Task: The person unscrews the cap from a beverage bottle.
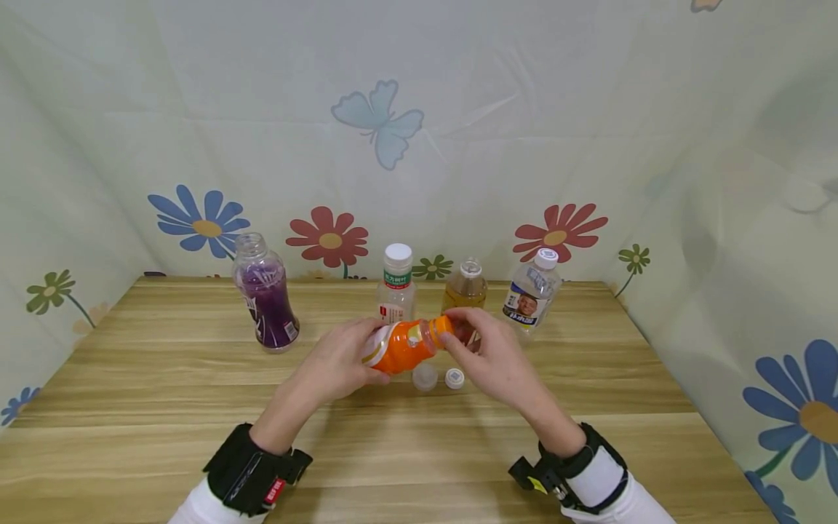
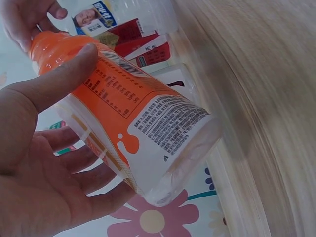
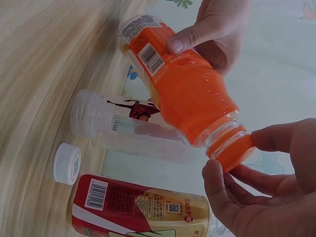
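Observation:
An orange-labelled drink bottle (image 1: 402,348) is held tilted above the table, its neck toward the right. My left hand (image 1: 337,360) grips the bottle's body, thumb on one side and fingers beneath. At the neck, my right hand (image 1: 491,356) pinches the orange cap (image 3: 236,154) between thumb and fingers. The cap sits at the bottle's mouth; whether it is threaded on I cannot tell. Below the bottle, a small white cap (image 1: 455,378) and a wider translucent cap (image 1: 425,377) lie on the table.
On the wooden table (image 1: 164,393), an uncapped bottle of purple liquid (image 1: 271,302) stands at the left. Behind my hands are a white-capped bottle with a green label (image 1: 397,279), an amber-looking bottle (image 1: 463,295) and a clear white-capped bottle (image 1: 530,295). A flowered cloth (image 1: 491,167) hangs behind.

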Demonstrator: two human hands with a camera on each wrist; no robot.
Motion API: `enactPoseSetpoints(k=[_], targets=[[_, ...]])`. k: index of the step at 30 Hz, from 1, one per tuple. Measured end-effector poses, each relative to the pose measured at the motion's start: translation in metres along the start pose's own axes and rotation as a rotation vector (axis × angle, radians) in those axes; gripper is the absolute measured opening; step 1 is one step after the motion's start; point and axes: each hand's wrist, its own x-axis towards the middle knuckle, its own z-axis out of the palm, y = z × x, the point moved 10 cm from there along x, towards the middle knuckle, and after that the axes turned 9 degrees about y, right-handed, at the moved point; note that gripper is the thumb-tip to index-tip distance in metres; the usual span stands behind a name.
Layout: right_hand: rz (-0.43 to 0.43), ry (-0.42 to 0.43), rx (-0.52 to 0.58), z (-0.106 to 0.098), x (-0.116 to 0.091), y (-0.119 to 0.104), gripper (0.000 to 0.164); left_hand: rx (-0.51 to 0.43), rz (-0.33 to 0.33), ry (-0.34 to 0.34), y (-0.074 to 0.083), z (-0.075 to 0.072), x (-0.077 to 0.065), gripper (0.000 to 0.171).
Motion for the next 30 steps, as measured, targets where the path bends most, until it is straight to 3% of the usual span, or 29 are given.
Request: enactPoseSetpoints(k=[20, 30], targets=[[-0.112, 0.003, 0.079, -0.001, 0.0, -0.013, 0.04, -0.019, -0.023, -0.026, -0.001, 0.002, -0.001, 0.073], [-0.105, 0.016, 0.096, -0.003, 0.001, -0.012, 0.043, -0.03, -0.04, -0.04, -0.002, 0.003, -0.001, 0.075]])
